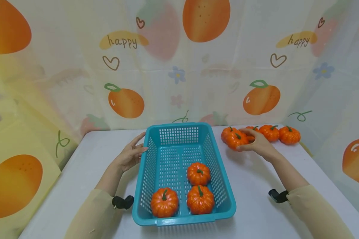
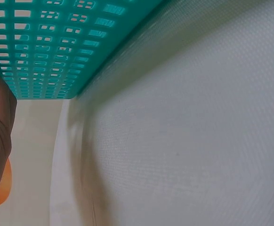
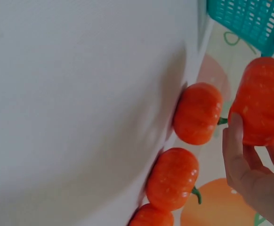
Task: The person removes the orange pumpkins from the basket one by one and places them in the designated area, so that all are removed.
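Observation:
A blue-green plastic basket (image 1: 183,219) with perforated walls stands on the table. Inside lie three small glossy orange pumpkins, one at the near left (image 1: 164,203), one at the near right (image 1: 200,200) and another (image 1: 198,174) just behind that one. My left hand (image 1: 128,156) holds the basket's left rim, thumb at the edge and fingers along the outer side. To the right of the basket, my right hand (image 1: 260,144) grips a pumpkin (image 1: 235,139) between thumb and fingers. In the right wrist view this held pumpkin (image 3: 261,101) is raised above the others.
More pumpkins line the table's back right, including one (image 1: 226,131) behind the held one, one (image 1: 269,133) past my right hand and one (image 1: 289,135) at the far right. A fruit-printed curtain (image 1: 197,83) hangs behind the white table (image 1: 251,192).

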The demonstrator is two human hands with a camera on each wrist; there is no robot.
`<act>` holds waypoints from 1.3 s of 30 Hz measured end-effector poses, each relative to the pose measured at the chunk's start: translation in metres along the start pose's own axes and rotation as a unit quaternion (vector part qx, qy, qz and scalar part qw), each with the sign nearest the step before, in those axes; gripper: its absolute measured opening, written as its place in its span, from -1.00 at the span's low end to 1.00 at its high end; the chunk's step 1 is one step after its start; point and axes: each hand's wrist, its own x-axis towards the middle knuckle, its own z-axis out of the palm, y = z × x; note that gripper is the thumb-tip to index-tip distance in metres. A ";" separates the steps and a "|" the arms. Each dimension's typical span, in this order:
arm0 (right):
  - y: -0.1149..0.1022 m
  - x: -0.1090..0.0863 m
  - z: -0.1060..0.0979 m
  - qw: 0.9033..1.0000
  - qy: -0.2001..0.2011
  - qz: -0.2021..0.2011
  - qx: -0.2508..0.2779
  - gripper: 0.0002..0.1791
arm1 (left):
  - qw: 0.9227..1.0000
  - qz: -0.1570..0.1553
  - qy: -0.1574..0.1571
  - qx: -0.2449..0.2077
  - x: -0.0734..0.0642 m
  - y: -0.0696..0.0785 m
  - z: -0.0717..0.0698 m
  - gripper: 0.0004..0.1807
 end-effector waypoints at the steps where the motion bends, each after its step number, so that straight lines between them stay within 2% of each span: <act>1: 0.002 -0.001 -0.001 1.000 -0.008 0.000 -0.004 -0.07 | 1.000 0.000 0.002 0.002 0.000 0.000 0.000 -0.12; 6: 0.009 -0.003 0.000 0.999 -0.044 0.002 -0.027 -0.08 | 1.000 -0.003 0.004 0.005 0.000 0.000 0.000 -0.13; 16: 0.022 -0.001 0.008 0.996 -0.076 -0.004 -0.045 -0.13 | 1.000 0.005 -0.002 0.019 -0.002 -0.002 -0.005 -0.14; 29: 0.033 -0.002 0.006 0.994 -0.084 0.029 -0.058 -0.11 | 1.000 -0.003 -0.001 0.006 0.001 0.000 -0.001 -0.13; 39: 0.033 -0.003 0.005 0.995 -0.092 0.025 -0.041 -0.10 | 1.000 0.000 -0.007 0.010 0.001 0.000 -0.002 -0.14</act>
